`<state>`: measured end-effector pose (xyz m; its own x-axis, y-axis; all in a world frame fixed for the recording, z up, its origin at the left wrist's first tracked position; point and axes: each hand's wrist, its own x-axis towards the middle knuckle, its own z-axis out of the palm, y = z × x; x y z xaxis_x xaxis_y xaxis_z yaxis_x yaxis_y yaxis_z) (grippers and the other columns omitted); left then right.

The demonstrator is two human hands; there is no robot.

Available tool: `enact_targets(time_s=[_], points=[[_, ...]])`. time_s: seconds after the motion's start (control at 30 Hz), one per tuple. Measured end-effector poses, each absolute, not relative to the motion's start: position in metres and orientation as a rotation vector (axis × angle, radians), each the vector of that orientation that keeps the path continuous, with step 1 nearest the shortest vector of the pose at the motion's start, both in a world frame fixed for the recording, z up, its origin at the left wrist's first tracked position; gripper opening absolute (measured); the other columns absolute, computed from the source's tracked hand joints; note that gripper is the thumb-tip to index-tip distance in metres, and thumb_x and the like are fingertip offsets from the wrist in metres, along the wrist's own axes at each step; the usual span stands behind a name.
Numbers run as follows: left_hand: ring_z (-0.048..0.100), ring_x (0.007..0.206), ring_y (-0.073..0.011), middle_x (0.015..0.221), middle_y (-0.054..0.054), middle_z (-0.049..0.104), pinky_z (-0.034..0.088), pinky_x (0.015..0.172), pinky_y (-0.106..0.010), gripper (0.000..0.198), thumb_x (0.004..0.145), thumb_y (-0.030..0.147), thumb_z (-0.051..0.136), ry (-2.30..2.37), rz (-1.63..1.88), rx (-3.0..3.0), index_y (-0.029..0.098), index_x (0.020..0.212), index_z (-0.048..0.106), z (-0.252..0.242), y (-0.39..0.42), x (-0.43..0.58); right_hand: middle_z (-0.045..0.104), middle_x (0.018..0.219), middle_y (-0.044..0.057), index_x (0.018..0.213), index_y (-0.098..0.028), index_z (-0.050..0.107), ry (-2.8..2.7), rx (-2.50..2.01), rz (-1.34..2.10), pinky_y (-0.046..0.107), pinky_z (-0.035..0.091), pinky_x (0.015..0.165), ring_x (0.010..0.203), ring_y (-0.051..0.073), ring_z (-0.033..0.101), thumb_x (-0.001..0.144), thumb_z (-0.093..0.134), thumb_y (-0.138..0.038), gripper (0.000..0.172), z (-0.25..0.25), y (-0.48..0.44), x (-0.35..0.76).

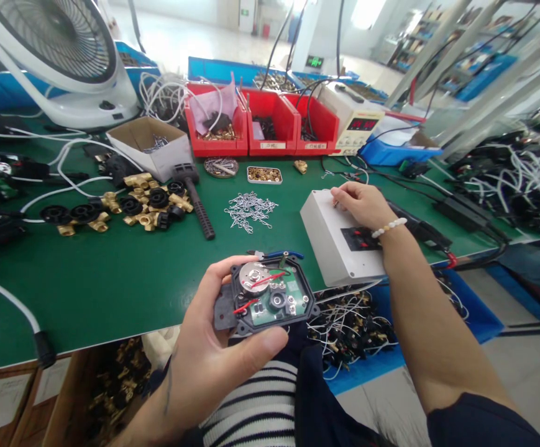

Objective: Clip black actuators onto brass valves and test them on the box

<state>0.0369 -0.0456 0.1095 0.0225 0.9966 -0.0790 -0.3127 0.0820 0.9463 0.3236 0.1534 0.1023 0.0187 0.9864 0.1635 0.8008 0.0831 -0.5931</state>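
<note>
My left hand (209,347) grips a black housing with a green circuit board (270,298), a round metal part and red wires, held face up over the table's near edge. My right hand (360,202) rests on top of a white box (325,230) on the green table, fingers curled down against its far corner; whether they hold anything is hidden. A white bead bracelet (389,227) circles that wrist. Blue-handled pliers (281,254) lie just behind the housing.
On the green table (111,285) lie a heap of small wire clips (250,210), brass fittings with black caps (143,205), a black-handled tool (197,202), a cardboard box (151,146), red bins (260,127), a power supply (351,121) and a fan (59,56). A blue crate of wired parts (353,329) sits below.
</note>
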Motion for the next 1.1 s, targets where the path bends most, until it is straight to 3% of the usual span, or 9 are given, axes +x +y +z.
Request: enact_targets(time_s=[0.27, 0.37, 0.5, 0.73, 1.1], points=[[0.071, 0.077, -0.0120, 0.101, 0.002, 0.072, 0.056, 0.071, -0.015, 0.053, 0.068, 0.029, 0.089, 1.000, 1.317, 0.827, 0.028, 0.115, 0.066, 0.113, -0.048, 0.039, 0.062, 0.061, 0.000, 0.066, -0.018, 0.062, -1.823, -1.752, 0.454, 0.027, 0.039, 0.062, 0.057, 0.014, 0.052, 0.090, 0.062, -0.033, 0.028, 0.102, 0.154, 0.325], [0.073, 0.085, -0.0183, 0.104, -0.003, 0.074, 0.059, 0.074, -0.021, 0.056, 0.067, 0.035, 0.090, 0.972, 1.295, 0.773, 0.024, 0.117, 0.066, 0.106, -0.042, 0.037, 0.059, 0.059, 0.000, 0.067, -0.018, 0.063, -1.827, -1.770, 0.429, 0.027, 0.038, 0.061, 0.056, 0.014, 0.050, 0.091, 0.062, -0.034, 0.029, 0.102, 0.154, 0.324], [0.073, 0.092, -0.0260, 0.093, -0.010, 0.076, 0.062, 0.076, -0.031, 0.044, 0.084, 0.053, 0.073, 0.806, 1.190, 0.569, 0.014, 0.105, 0.071, 0.096, -0.031, 0.034, 0.058, 0.059, 0.000, 0.068, -0.017, 0.063, -1.838, -1.779, 0.414, 0.027, 0.037, 0.059, 0.056, 0.013, 0.050, 0.091, 0.061, -0.033, 0.029, 0.101, 0.154, 0.325], [0.073, 0.077, -0.0191, 0.086, -0.007, 0.077, 0.060, 0.066, -0.023, 0.042, 0.084, 0.051, 0.075, 0.779, 1.211, 0.524, 0.014, 0.104, 0.074, 0.093, -0.028, 0.033, 0.057, 0.057, -0.001, 0.066, -0.017, 0.062, -1.852, -1.757, 0.400, 0.026, 0.036, 0.058, 0.055, 0.013, 0.049, 0.092, 0.061, -0.032, 0.030, 0.101, 0.155, 0.325], [0.075, 0.082, -0.0188, 0.088, -0.007, 0.078, 0.062, 0.078, -0.026, 0.047, 0.080, 0.054, 0.078, 0.828, 1.249, 0.559, 0.014, 0.103, 0.073, 0.093, -0.027, 0.033, 0.060, 0.058, 0.000, 0.063, -0.018, 0.061, -1.818, -1.733, 0.451, 0.026, 0.039, 0.061, 0.056, 0.014, 0.051, 0.092, 0.062, -0.028, 0.031, 0.101, 0.154, 0.322]])
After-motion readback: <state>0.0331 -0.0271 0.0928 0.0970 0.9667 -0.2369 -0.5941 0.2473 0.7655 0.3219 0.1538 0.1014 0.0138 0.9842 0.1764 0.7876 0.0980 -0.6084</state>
